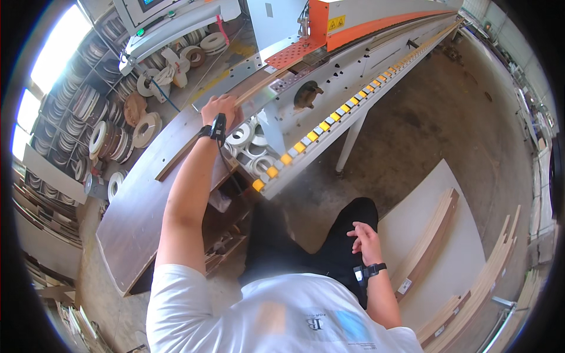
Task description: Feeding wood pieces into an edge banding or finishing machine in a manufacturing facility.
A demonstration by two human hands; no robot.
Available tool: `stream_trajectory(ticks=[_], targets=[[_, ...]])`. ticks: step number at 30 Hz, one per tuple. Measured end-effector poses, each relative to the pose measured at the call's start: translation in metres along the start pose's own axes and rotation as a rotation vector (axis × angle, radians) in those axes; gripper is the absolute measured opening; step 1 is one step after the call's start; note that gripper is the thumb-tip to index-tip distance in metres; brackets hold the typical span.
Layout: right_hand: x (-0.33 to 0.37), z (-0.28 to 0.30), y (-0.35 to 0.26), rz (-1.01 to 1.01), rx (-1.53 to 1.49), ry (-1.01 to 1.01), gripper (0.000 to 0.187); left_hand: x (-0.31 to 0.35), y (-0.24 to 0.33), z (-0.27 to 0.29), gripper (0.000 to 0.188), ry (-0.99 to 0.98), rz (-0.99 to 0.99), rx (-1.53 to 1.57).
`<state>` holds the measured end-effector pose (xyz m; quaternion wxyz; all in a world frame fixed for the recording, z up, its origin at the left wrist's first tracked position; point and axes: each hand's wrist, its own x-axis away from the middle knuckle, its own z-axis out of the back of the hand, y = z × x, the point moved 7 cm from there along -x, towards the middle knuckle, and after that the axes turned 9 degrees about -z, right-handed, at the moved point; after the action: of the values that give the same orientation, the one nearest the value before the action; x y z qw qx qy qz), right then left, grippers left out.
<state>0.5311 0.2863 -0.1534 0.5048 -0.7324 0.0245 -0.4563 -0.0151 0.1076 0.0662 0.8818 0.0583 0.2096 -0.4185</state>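
Note:
My left hand is at the infeed end of a long orange and white machine, its fingers bent over a narrow wooden strip. Beyond the hand the strip runs toward a red perforated plate. On the near side a brown length lies on the dark tabletop; my hand covers the place where the two would meet. My right hand hangs beside my right thigh, loosely curled with fingers apart and nothing in it.
A rail with yellow and grey rollers runs away to the right. White edging rolls sit below my left hand. At right, wooden strips are stacked on a pale board. Racks of rolls stand at left.

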Motion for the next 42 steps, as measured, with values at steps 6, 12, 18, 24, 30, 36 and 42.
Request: stream_trajectory(ticks=[6,12,18,24,30,36,42], targets=[[-0.004,-0.006,-0.006,0.000,0.007,-0.035,0.034,-0.039,0.024,-0.021,0.025,0.055,-0.023,0.014],[-0.001,-0.003,-0.004,-0.006,-0.017,-0.029,0.034,-0.088,0.045,-0.059,0.027,0.133,-0.082,-0.002],[0.006,0.007,0.000,0.024,-0.036,0.003,0.034,-0.086,0.040,-0.070,0.041,0.114,-0.068,-0.014],[0.003,0.011,0.001,0.057,-0.070,0.035,0.034,-0.038,0.023,-0.036,0.037,0.182,-0.122,0.036],[0.001,0.006,0.001,0.041,-0.052,-0.006,0.036,0.025,-0.004,-0.004,0.025,0.264,-0.152,0.066],[-0.001,0.008,0.000,0.043,-0.060,-0.031,0.039,0.017,-0.017,-0.031,0.019,-0.069,0.044,0.098],[0.001,0.009,0.002,0.063,-0.138,-0.005,0.039,0.030,-0.050,-0.042,0.023,0.138,-0.151,0.118]])
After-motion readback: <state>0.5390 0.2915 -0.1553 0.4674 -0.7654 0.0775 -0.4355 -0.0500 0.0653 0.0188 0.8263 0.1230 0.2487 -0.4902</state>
